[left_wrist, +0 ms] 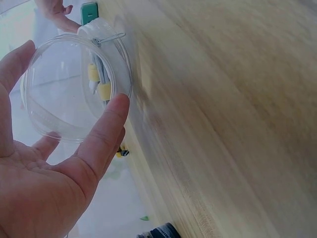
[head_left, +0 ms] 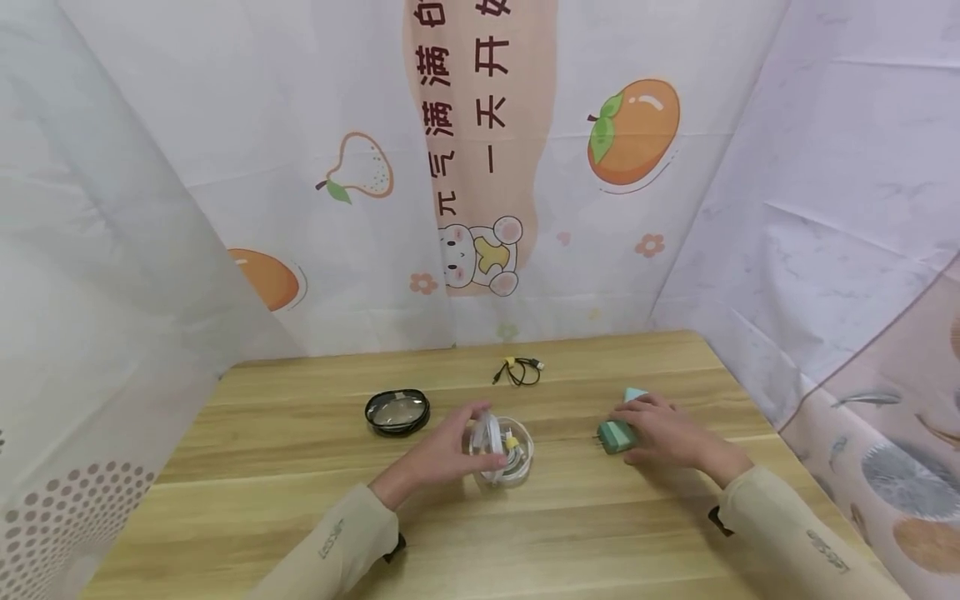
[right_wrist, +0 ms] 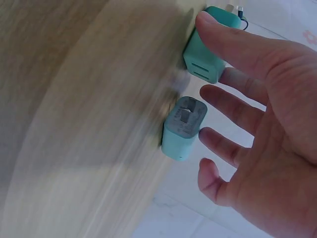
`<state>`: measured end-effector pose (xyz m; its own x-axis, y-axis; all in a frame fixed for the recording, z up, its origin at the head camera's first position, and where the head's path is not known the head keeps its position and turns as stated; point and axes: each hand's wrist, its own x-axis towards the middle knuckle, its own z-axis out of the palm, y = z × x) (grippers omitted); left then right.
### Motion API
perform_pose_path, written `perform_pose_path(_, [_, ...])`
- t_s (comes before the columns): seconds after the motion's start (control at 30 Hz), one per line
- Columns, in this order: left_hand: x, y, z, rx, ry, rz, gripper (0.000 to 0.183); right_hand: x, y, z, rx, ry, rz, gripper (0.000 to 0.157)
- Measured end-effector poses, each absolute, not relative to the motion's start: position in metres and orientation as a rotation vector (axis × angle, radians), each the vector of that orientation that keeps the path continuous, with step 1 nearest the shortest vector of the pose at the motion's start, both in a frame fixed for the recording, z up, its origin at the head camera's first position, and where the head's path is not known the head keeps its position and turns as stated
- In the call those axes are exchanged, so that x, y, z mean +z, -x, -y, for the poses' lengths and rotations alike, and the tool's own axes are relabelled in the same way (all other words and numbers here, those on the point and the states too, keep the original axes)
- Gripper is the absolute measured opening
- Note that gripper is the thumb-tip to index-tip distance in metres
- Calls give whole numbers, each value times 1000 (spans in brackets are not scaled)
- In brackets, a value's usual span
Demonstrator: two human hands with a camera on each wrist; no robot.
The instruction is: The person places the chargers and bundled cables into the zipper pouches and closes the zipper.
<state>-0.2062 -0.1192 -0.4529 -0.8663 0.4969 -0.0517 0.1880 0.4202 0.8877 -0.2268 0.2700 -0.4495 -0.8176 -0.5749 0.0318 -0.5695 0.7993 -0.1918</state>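
My left hand grips a clear round lid by its rim, thumb on one side and fingers on the other. The lid is tilted on edge over a clear round container. Inside that container lies a coiled pale cable with yellow ties. On the right, my right hand pinches a green plug charger between thumb and index finger, its prongs pointing left in the head view. A lighter teal charger stands close to the other fingers, partly hidden by the hand in the head view.
A coiled black cable in a loop lies left of the container. Farther back is a small black USB cable with a yellow tie. The wooden table meets printed cloth curtains at the back and sides.
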Motion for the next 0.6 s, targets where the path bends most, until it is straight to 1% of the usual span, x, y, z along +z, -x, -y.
perform_pose_path(0.33, [-455, 206, 119, 1415, -600, -2384, 92, -449, 224, -266, -299, 884, -3002, 55])
perform_pose_path(0.6, [-455, 207, 117, 1412, -614, -2403, 91, -448, 226, -266, -315, 891, -3006, 49])
